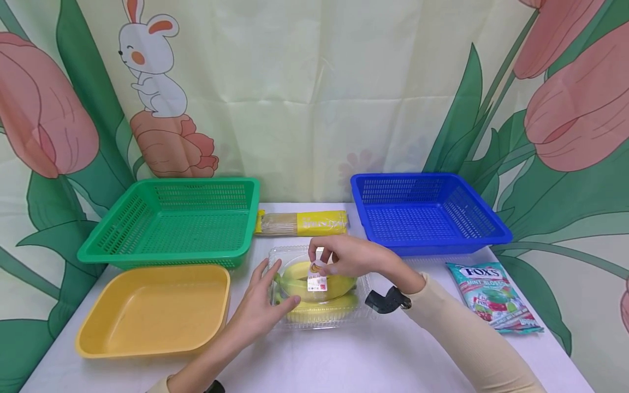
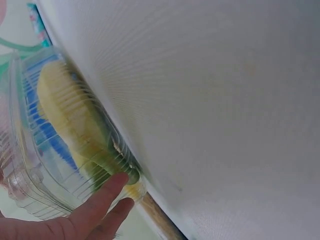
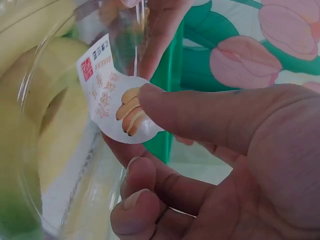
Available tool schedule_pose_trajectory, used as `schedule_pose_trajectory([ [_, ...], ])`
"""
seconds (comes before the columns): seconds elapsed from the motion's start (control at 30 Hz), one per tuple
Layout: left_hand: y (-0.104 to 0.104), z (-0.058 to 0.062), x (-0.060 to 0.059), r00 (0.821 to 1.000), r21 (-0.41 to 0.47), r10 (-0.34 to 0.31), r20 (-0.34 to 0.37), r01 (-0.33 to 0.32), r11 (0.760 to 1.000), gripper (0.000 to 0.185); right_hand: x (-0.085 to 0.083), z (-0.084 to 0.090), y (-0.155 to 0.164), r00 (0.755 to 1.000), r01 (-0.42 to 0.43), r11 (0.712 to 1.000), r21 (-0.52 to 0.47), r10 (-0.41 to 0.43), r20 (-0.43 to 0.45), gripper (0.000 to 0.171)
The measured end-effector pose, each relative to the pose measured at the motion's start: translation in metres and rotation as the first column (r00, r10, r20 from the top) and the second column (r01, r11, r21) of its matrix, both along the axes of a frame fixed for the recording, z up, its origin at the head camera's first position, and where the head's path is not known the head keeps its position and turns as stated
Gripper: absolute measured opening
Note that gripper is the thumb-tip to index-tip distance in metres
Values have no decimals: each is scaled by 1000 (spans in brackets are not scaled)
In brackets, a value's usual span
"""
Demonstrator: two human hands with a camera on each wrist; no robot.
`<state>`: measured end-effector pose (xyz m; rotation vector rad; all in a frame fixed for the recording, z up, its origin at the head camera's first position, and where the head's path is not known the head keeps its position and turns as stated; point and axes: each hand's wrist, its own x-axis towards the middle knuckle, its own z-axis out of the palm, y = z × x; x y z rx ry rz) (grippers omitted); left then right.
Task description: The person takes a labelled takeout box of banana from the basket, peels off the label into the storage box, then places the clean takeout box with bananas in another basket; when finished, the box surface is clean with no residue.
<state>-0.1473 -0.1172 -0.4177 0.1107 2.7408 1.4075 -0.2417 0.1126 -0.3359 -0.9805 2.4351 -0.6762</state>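
A clear plastic clamshell box (image 1: 319, 323) with bananas (image 1: 295, 286) inside sits mid-table. In the head view my right hand (image 1: 346, 254) is above the lid. It pinches the round end of a white label (image 3: 107, 90) printed with bananas between thumb (image 3: 195, 115) and index finger; the other fingers curl below. The label's rectangular end lies against the lid. My left hand (image 1: 262, 300) rests at the box's left side, thumb toward the lid. Its straight fingers (image 2: 100, 202) touch the box wall in the left wrist view.
Behind the box lies a yellow noodle-like packet (image 1: 302, 223). A green basket (image 1: 191, 232) and a yellow tray (image 1: 152, 311) stand left. To the right are a blue basket (image 1: 417, 218) and a Fox's candy bag (image 1: 493, 297). A printed curtain (image 1: 295, 98) hangs behind.
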Motion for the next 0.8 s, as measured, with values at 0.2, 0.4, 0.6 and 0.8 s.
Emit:
schedule_pose_trajectory([
  [0.2, 0, 1, 0, 1000, -2, -3, 7, 3, 1000, 90, -3, -8, 1, 999, 21, 1000, 6, -21, -44, 31],
  [0.4, 0, 0, 0, 1000, 1, -10, -2, 10, 1000, 89, -7, -15, -1, 996, 50, 998, 32, -48, -70, 11],
  [0.6, 0, 0, 0, 1000, -5, -8, -4, 8, 1000, 89, -9, -19, 0, 997, 50, 999, -7, -50, -62, 4],
  [0.8, -1, 0, 0, 1000, -10, -4, -1, 4, 1000, 90, -10, -22, 3, 997, 81, 996, -45, -82, -9, 4],
])
